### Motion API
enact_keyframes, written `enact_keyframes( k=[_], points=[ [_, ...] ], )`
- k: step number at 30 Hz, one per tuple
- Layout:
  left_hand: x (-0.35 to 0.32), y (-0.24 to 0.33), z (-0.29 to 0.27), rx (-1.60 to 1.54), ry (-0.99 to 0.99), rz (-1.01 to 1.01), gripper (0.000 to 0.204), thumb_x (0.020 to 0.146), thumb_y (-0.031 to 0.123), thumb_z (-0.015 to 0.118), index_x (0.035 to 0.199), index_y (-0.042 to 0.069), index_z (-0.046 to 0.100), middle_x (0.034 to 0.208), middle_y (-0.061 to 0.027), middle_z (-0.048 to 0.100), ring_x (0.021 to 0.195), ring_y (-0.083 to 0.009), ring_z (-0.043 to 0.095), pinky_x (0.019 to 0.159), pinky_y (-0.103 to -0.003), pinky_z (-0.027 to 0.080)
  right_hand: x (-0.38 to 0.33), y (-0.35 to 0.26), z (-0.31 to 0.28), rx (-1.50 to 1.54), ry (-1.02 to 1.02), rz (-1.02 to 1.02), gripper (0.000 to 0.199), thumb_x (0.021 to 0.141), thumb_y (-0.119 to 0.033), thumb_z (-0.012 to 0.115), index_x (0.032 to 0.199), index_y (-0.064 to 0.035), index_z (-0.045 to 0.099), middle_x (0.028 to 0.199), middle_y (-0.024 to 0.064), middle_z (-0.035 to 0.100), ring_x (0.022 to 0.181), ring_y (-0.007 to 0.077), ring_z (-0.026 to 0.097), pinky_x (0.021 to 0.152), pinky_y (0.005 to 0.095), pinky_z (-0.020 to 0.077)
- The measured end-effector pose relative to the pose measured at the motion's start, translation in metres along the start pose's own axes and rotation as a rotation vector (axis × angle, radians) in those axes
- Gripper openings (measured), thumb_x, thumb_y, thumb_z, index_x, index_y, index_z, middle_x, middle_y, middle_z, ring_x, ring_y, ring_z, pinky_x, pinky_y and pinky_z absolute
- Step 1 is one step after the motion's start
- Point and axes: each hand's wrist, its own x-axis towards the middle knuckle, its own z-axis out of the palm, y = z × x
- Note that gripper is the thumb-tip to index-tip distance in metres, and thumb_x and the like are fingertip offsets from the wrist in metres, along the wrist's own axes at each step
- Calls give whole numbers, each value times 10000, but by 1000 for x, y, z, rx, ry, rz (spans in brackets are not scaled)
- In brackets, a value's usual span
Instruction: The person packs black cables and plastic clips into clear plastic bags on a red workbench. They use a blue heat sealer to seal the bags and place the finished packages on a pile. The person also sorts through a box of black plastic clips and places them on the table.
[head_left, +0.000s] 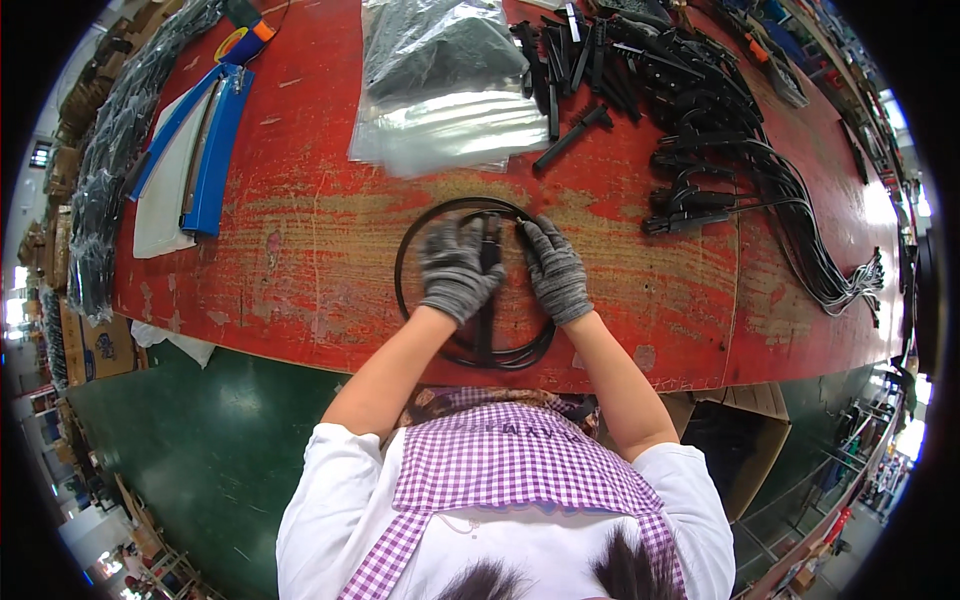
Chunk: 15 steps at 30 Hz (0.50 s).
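At centre, the nearly closed right hand (553, 266) is pinching the cable (515, 358); the half-curled, blurred left hand (458, 266) is hiding any hold. Likely light, springy; best gripped where bunching, lower centre.

bright light; glare on clear flat plastic bags (440, 95) and at right end of worn red wooden tabletop (640, 300); grey knit-gloved left hand (455, 262) motion-blurred; fisheye edges bowed toward black rim.

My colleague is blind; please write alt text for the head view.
A left hand and a right hand, both grey-gloved, handle a round coil of black cable on a worn, red-painted table. Beyond lie clear plastic bags and slim black plastic pieces; a long blue tool lies at left.
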Motion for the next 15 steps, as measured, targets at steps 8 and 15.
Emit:
enact_keyframes(
  k=[8,15],
  points=[
    [-27,-46,2,-282,53,-156,671,679,401,676,1260,143,460,1233,-196,410,1137,-368,387,981,-466,298,-13,-15,-7,26,57,18,387,787,-129,571,1164,-64,517,1140,166,529,1042,325,515,883,391,425],
    [-38,-44,2,-329,54,-245,654,660,430,678,1196,106,490,1210,-199,420,1135,-372,382,956,-474,310,81,22,-36,96,29,492,475,801,-401,565,1080,-21,509,916,198,604,902,348,574,804,413,447]
  ],
)
